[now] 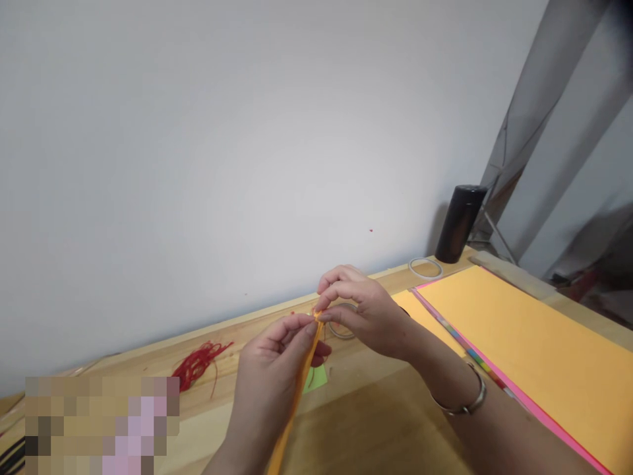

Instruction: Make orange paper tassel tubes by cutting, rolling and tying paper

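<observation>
Head view, sole entry.

Item: one orange paper strip (287, 432), narrow, apparently folded. Located at the centre of the lower half, held above the counter (366, 429). Long axis: slanted, run from the lower edge of the view upward and slightly to the right. The far end is pointed away from the wearer, towards the pale wall (247, 132); the near end is cut off by the frame.

Left hand (274, 359): strip grasped near its far end between thumb and forefinger, its length lying alongside the palm and wrist. This grip is probably used to steady the strip.

Right hand (373, 313): thumb and fingertips closed together on the strip's tip, the other fingers curled and raised. Fine handling of the tip is suggested by this pinch; the exact fold is too small to be told. A bracelet (465, 410) is worn on the wrist.

Beneath the hands: one green paper piece (319, 377), partly covered, and one ring (343, 337), partly hidden behind the right hand.

Left: red strings (198, 364), bunched loosely, perhaps kept there to be within reach. Lower left corner masked; contents cannot be told.

Right: large orange sheets (548, 356) with a pink sheet (539, 412) showing below, seemingly stacked aside to spare working room. Beyond: a second ring (426, 278) and a black cylinder (459, 224), upright near the wall.
</observation>
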Action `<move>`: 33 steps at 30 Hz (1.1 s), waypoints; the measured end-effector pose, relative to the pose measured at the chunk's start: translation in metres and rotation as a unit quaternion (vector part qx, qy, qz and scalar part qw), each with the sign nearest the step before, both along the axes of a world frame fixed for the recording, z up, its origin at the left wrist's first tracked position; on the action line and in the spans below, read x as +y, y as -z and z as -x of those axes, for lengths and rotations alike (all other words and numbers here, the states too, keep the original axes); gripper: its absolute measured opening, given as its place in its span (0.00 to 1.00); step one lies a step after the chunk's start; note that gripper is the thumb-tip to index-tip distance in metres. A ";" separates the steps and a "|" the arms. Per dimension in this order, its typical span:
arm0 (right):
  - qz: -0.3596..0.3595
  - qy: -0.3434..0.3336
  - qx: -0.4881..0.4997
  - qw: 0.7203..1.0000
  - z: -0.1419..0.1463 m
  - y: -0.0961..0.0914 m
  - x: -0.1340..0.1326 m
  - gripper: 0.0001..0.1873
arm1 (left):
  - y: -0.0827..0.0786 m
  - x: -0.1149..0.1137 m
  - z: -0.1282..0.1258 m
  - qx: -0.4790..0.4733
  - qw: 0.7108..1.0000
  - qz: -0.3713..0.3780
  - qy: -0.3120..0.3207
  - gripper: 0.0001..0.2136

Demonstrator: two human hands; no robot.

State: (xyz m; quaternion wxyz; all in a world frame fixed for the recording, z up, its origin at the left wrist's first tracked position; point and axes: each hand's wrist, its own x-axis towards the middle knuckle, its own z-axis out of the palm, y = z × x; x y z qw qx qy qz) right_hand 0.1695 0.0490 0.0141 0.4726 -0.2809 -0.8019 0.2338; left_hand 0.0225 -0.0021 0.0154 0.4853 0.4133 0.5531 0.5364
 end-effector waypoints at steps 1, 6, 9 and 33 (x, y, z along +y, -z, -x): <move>0.002 0.001 0.000 1.000 0.000 0.000 0.000 0.03 | 0.000 0.000 0.000 0.003 1.000 -0.001 -0.002 0.10; 0.003 0.001 0.003 1.000 0.000 0.000 0.000 0.04 | 0.000 0.000 0.000 0.008 1.000 0.004 0.013 0.11; -0.001 0.002 0.004 1.000 0.000 -0.001 -0.001 0.05 | -0.002 0.000 0.000 0.019 1.000 0.001 0.007 0.10; -0.003 0.031 0.012 0.999 0.001 -0.003 -0.003 0.10 | 0.002 -0.003 -0.004 0.070 0.997 -0.032 -0.015 0.13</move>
